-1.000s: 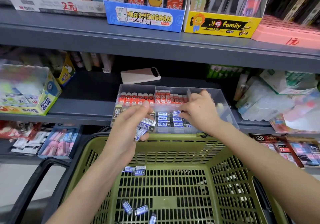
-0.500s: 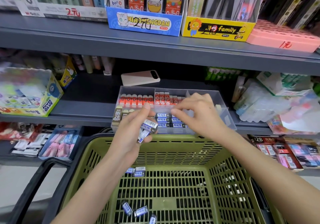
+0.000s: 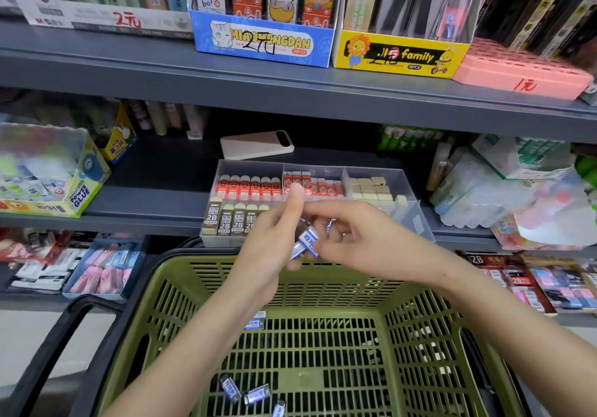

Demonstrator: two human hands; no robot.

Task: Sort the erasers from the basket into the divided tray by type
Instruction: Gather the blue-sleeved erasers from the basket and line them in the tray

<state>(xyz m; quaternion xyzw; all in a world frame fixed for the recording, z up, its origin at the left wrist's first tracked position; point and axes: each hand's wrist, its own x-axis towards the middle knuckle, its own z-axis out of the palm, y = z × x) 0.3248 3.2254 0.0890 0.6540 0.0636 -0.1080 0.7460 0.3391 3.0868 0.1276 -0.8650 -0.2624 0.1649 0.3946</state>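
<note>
Over on the left we've got a Power Glue box [image 3: 48, 174] sitting on the grey shelf [image 3: 145, 200], and below it a small bin of pink erasers [image 3: 103, 271]. Our green basket [image 3: 161, 287] is parked right up against the shelf edge, with a few loose erasers [image 3: 245, 394] scattered on its slatted bottom near us and one more [image 3: 255, 323] up by our left wrist. Above the basket's far rim our left hand [image 3: 268, 248] has its fingers curled round a little bunch of blue-and-white erasers [image 3: 305, 242], thumb sticking up. Our right hand [image 3: 361, 239] meets it there, thumb and forefinger pinching that same bunch, the other fingers tucked in. Both hands block the front middle of the clear divided tray [image 3: 410, 197] on the shelf just behind. The rest of it shows: 2B erasers front left, two sorts of red ones at the back, and cream blocks back right. A pale phone-like slab [image 3: 256, 145] lies behind the tray. Up top there's a blue cat box [image 3: 261, 41], a yellow box [image 3: 397, 54] and a pink box [image 3: 520, 74]. Clear plastic packs [image 3: 484, 190] are piled at the far right.
</note>
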